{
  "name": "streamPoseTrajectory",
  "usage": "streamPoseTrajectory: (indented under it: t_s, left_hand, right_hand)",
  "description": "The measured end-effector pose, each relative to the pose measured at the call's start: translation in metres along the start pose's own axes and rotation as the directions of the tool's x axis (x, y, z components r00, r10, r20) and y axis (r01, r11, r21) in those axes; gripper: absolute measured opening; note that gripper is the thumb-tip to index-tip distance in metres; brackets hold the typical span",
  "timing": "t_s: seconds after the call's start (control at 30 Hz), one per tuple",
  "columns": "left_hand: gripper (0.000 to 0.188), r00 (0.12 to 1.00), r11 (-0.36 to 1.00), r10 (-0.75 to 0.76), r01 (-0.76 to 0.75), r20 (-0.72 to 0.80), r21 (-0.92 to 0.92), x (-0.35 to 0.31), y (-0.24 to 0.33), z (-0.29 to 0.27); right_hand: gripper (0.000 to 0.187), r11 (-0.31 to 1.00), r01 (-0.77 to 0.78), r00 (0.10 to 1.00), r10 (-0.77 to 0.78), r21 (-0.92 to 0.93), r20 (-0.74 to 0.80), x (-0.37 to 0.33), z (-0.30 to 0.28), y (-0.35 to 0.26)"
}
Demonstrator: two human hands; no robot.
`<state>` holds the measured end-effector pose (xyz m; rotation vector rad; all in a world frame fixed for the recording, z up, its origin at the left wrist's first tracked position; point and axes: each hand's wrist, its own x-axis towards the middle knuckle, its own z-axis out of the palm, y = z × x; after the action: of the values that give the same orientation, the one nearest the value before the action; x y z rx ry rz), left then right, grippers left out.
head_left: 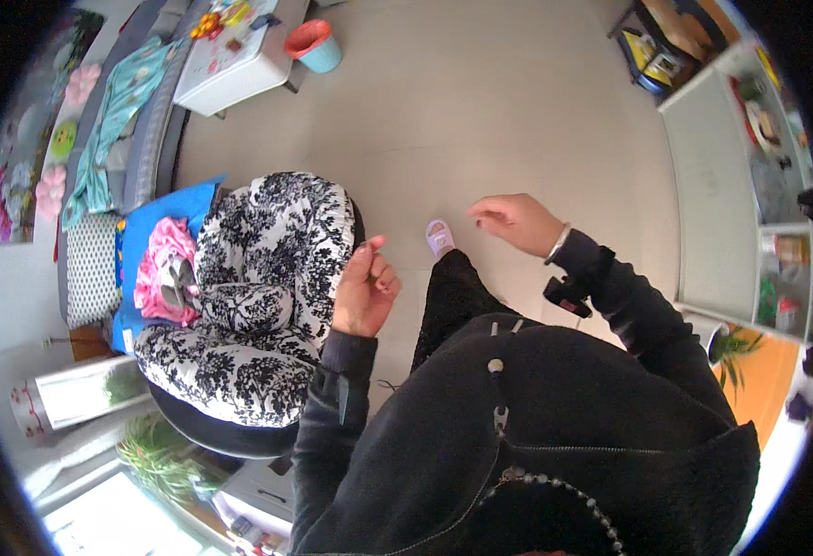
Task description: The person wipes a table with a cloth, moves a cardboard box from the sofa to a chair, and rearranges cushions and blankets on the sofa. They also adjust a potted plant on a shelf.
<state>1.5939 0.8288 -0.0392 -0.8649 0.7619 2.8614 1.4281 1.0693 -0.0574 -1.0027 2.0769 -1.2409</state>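
My left hand point(365, 289) is raised in front of my chest, fingers loosely curled, thumb and forefinger pinched together; whether something thin is between them I cannot tell. It hovers beside the right edge of a round chair with a black-and-white flowered cushion point(272, 278). My right hand point(516, 222) reaches out over the beige floor point(480, 111), fingers slightly bent and apart, holding nothing. A small black device with a red mark point(566, 295) is strapped at my right sleeve. One foot in a lilac slipper point(440, 236) shows below the hands.
A pink cloth point(165, 269) lies on a blue cover left of the chair. A sofa with a teal garment point(119, 120), a white low table point(239, 56), a blue bin point(314, 44), white shelving point(731, 167) at right and potted plants point(156, 454) ring the floor.
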Motion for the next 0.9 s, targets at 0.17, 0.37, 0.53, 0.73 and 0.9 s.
streamPoseTrajectory:
  t_s: [0.17,0.37,0.53,0.73,0.9]
  left_hand:
    - [0.032,0.996,0.985,-0.081,0.076,-0.023,-0.156,0.081,0.019,0.009]
    - [0.047,0.99,0.971,-0.07,0.096,0.126,-0.217,0.175,0.068,0.022]
    - [0.05,0.977,0.962,-0.061,0.112,0.205,-0.248,0.242,0.127,0.046]
    - [0.039,0.983,0.988,0.055,-0.029,0.173,-0.149,0.305,0.208,0.069]
    - [0.034,0.971,0.97,0.238,-0.239,-0.03,-0.039,0.334,0.29,0.071]
  right_hand:
    - [0.025,0.872,0.407,0.913,-0.396,-0.271,0.097,0.11,0.016,-0.031]
    - [0.029,0.722,0.542,0.84,-0.486,-0.43,0.241,0.221,-0.003,-0.033]
    - [0.016,0.677,0.596,0.797,-0.566,-0.431,0.212,0.303,-0.034,-0.031]
    - [0.009,0.81,0.551,0.834,-0.543,-0.2,0.098,0.419,-0.083,-0.015]
    - [0.011,0.953,0.303,0.95,-0.304,0.014,0.074,0.534,-0.149,0.007]
